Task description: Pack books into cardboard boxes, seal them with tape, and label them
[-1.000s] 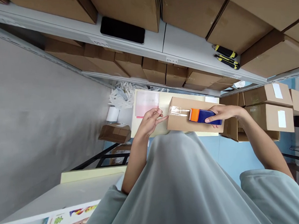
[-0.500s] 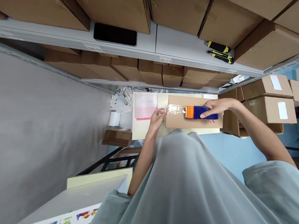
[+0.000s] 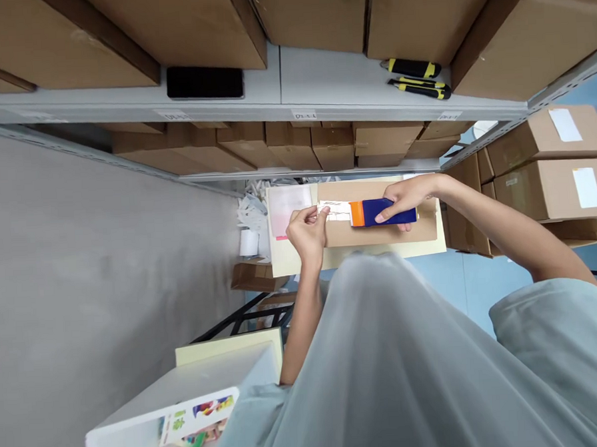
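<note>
A closed brown cardboard box [image 3: 344, 236] lies lengthwise on a pale yellow tabletop [image 3: 285, 265]. My right hand [image 3: 402, 201] is wrapped round a dark blue tape dispenser [image 3: 370, 212] with an orange front, held over the box top. From its front a shiny strip of clear packing tape [image 3: 338, 211] runs left along the box. At the left end of the box, my left hand [image 3: 308, 235] has its thumb and fingers pinched together at the end of that strip. How far the tape sticks to the cardboard cannot be made out.
Pink-edged sheets [image 3: 288, 207] lie left of the box. The shelf above carries a black phone [image 3: 205, 82], two utility knives [image 3: 415, 77] and cartons. More labelled cartons [image 3: 551, 187] are stacked at right. A grey wall [image 3: 106, 280] borders the left.
My right hand has brought the tape dispenser down to the tape, its front now against the strip. My left hand has closed at the box's left end. The view has shifted.
</note>
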`<action>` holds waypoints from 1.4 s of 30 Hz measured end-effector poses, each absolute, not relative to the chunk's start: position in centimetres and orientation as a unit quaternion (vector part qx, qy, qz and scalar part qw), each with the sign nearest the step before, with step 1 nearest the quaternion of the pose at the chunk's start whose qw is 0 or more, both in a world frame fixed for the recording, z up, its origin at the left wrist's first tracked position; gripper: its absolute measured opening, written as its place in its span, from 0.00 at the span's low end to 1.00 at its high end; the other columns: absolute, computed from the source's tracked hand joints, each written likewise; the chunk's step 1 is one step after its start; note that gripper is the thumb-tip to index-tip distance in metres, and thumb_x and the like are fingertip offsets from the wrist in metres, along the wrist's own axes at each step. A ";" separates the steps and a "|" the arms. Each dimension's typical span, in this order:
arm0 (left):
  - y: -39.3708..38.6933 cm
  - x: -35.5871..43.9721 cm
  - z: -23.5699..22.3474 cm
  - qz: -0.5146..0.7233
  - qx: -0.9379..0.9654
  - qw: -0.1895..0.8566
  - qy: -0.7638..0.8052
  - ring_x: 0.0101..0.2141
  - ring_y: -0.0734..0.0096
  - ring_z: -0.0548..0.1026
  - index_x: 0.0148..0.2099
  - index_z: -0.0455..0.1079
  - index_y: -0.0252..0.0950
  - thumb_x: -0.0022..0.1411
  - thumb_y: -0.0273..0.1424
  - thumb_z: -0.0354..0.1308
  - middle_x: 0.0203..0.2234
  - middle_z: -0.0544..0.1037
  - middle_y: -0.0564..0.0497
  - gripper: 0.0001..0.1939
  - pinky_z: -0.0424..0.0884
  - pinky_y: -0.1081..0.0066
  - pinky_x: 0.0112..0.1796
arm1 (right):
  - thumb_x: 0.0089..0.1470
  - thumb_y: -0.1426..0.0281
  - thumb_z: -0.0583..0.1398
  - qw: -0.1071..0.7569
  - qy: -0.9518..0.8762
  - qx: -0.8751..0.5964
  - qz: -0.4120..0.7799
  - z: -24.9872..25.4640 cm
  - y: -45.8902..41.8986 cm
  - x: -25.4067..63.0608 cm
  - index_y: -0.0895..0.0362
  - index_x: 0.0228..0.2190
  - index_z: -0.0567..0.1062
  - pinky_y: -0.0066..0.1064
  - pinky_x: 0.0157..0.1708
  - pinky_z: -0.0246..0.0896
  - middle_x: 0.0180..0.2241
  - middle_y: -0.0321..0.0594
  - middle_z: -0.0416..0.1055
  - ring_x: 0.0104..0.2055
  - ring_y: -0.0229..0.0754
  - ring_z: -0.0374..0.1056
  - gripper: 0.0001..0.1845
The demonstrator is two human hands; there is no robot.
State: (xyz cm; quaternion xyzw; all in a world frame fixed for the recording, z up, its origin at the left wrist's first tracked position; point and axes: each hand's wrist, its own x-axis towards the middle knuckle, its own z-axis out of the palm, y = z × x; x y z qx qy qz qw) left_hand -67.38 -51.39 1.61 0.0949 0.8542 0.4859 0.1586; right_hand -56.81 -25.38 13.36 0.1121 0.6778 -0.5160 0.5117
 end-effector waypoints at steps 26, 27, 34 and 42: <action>-47.7 -64.7 0.5 0.434 -0.004 0.055 0.899 0.35 0.75 0.74 0.50 0.83 0.23 0.62 0.24 0.71 0.32 0.77 0.54 0.14 0.77 0.67 0.49 | 0.68 0.42 0.37 0.228 0.828 0.378 -0.347 5.1 -4.5 -25.7 0.59 0.14 0.65 0.29 0.42 0.68 0.43 0.35 0.84 0.46 0.32 0.80 0.46; -47.6 -64.6 0.5 0.436 -0.006 0.054 0.898 0.34 0.76 0.74 0.50 0.83 0.23 0.62 0.24 0.71 0.32 0.77 0.55 0.14 0.77 0.67 0.49 | 0.68 0.41 0.38 0.235 0.823 0.374 -0.357 4.7 -4.3 -26.2 0.59 0.14 0.66 0.29 0.42 0.67 0.42 0.35 0.84 0.45 0.32 0.80 0.46; -47.5 -64.7 -0.1 0.417 -0.015 0.039 0.908 0.39 0.72 0.77 0.50 0.83 0.23 0.61 0.25 0.71 0.37 0.82 0.51 0.16 0.76 0.66 0.49 | 0.58 0.39 0.66 0.403 0.789 0.225 -0.405 4.2 -2.3 -32.4 0.58 0.19 0.74 0.29 0.38 0.69 0.31 0.40 0.82 0.39 0.41 0.79 0.36; -48.1 -65.1 -0.8 0.359 0.004 0.043 0.932 0.41 0.67 0.79 0.53 0.82 0.24 0.63 0.30 0.68 0.40 0.85 0.47 0.18 0.77 0.61 0.52 | 0.66 0.41 0.61 0.488 0.744 0.138 -0.435 5.9 -7.0 -35.4 0.59 0.30 0.82 0.33 0.36 0.68 0.27 0.44 0.81 0.33 0.46 0.78 0.33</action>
